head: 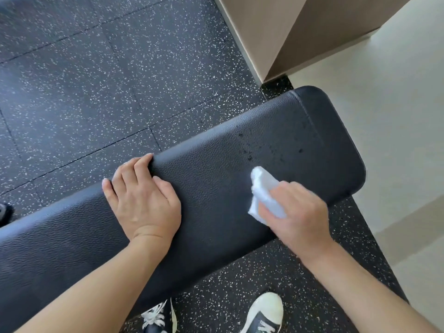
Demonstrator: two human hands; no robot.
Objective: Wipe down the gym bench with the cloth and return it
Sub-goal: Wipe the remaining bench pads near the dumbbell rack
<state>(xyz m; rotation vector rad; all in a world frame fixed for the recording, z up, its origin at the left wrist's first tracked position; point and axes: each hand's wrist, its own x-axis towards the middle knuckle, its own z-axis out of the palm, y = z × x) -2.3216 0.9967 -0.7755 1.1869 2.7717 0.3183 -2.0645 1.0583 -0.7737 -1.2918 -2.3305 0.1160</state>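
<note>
A black padded gym bench (216, 164) runs from the lower left up to the right, with dark wet specks on its far right part. My left hand (141, 195) rests on the pad near the middle, its fingers curled over the far edge. My right hand (300, 212) holds a small white cloth (262, 191) against the pad near the right end. The cloth sticks out past my fingers toward the specks; part of it is hidden under the hand.
Black speckled rubber floor tiles (96, 68) surround the bench. A beige wall corner (288, 32) stands at the top right, with pale flooring (396, 116) to the right. My two sneakers (264, 313) are below the bench's near edge.
</note>
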